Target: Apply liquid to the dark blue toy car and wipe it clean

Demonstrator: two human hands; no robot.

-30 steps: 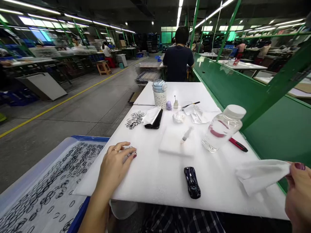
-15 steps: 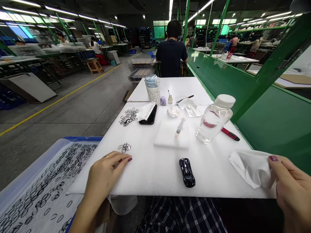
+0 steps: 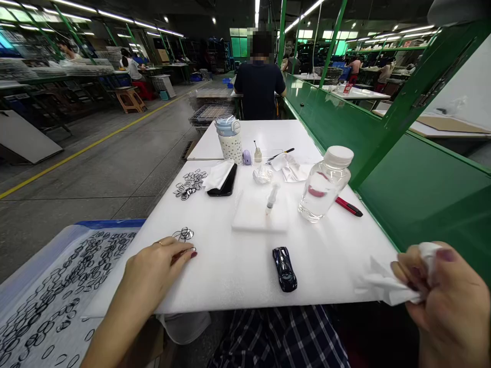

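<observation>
Head view: right hand [image 3: 441,291] grips white cloth [image 3: 378,286]; left hand [image 3: 159,266] rests on table [image 3: 238,266].

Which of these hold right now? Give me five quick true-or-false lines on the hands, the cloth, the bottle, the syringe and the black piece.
1. The right hand grips a white cloth. True.
2. The clear bottle lies on its side. False: it stands with its white cap on top.
3. The left hand rests on the white board, close to a small cluster of black rings. True.
4. The syringe is held in the left hand. False: it lies on a white pad on the board.
5. The glossy black piece lies on the board between the two hands, untouched. True.
</observation>
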